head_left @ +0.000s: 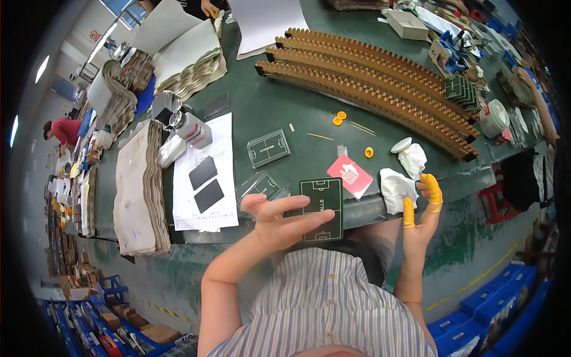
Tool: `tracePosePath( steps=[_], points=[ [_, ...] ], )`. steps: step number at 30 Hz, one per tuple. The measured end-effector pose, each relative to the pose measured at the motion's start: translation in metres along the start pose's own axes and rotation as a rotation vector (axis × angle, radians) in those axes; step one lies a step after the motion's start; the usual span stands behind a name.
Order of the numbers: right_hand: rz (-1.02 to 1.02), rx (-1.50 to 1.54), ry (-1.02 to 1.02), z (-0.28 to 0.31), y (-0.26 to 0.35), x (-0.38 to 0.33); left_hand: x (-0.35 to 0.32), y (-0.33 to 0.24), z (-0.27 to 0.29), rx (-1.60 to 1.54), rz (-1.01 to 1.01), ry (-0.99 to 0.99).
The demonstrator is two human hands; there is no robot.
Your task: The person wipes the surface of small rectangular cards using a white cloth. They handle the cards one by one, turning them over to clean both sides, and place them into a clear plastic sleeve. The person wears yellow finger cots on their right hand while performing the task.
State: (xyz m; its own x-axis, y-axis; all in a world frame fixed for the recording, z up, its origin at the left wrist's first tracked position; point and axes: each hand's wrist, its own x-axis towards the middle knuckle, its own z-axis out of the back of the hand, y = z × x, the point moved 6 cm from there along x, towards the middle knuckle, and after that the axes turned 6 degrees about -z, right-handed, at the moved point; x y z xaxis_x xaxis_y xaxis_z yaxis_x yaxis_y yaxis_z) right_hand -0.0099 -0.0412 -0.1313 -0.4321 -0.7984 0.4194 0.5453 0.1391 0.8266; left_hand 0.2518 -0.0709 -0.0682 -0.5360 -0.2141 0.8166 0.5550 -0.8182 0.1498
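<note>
In my left hand is a dark green rectangular plate with white football-pitch lines, held upright near the table's front edge, with fingers across its face. My right hand is raised with thumb and fingers apart, wearing yellow finger cots; nothing shows between them. Beside its thumb lies a crumpled white cloth, and a second white cloth sits just behind. Left of the held plate, a similar green plate in clear film lies on the table. A stack of green plates stands behind that.
Long brown slotted racks cross the back of the green table, several green plates standing at their right end. Loose yellow finger cots, thin sticks and a red-and-white card lie mid-table. Metal bottle, dark plates and paper stacks occupy the left.
</note>
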Motion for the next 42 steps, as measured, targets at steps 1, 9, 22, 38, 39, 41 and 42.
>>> tracePosePath(
  steps=[1,9,22,38,39,41,42],
  points=[
    [-0.004,0.042,0.007,0.000,-0.001,-0.001,0.000,0.000,0.001,-0.021,0.001,0.013],
    [-0.041,0.387,0.018,-0.005,0.005,-0.003,-0.005,0.003,0.003,-0.182,0.131,0.053],
    [0.143,0.680,0.296,-0.022,0.070,0.012,-0.001,-0.021,0.011,-0.289,-0.119,-0.035],
    [0.162,0.774,0.504,-0.038,0.089,0.026,0.014,-0.027,0.006,-0.242,-0.189,0.188],
    [0.152,0.768,0.465,-0.035,0.084,0.027,0.018,-0.023,0.001,-0.200,-0.114,0.226],
    [0.087,0.775,0.389,-0.026,0.070,0.029,0.030,-0.012,-0.007,-0.254,0.048,0.212],
    [0.041,0.795,0.353,-0.020,0.061,0.027,0.037,-0.010,-0.012,-0.295,0.098,0.181]
  ],
)
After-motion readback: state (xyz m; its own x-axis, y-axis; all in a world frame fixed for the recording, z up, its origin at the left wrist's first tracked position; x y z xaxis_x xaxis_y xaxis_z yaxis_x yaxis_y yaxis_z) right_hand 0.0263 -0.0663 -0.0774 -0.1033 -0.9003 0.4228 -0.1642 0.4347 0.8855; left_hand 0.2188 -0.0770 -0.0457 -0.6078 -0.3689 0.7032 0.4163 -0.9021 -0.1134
